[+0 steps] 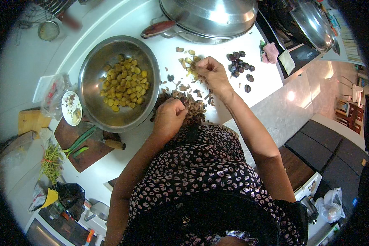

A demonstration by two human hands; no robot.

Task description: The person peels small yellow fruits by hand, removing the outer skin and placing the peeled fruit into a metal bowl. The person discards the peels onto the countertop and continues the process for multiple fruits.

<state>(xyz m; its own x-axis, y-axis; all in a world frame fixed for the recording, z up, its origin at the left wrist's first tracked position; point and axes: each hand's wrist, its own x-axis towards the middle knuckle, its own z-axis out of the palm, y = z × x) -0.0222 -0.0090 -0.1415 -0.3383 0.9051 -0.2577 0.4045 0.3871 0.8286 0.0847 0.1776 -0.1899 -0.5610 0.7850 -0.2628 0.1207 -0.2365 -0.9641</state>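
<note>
My right hand (210,72), fingertips pinched together, is at a small group of yellow peeled chestnuts (192,52) and shell bits on the white countertop (258,89); whether a piece is between its fingers is not visible. Fingers curled, my left hand (172,117) rests at the left part of a pile of brown chestnut shells (195,110), its fingertips hidden. Many peeled yellow chestnuts (123,83) lie in a large stainless steel bowl (89,64) on the left. Dark whole chestnuts (240,65) are grouped right of my right hand.
A lidded steel pan (212,18) stands at the back, its brown handle pointing left. Left of the bowl sits a small white dish (71,108). Below it, a cutting board (89,163) holds green onions (81,141) and a wooden-handled knife (115,144). Pink and white cloths (270,53) lie near the stove.
</note>
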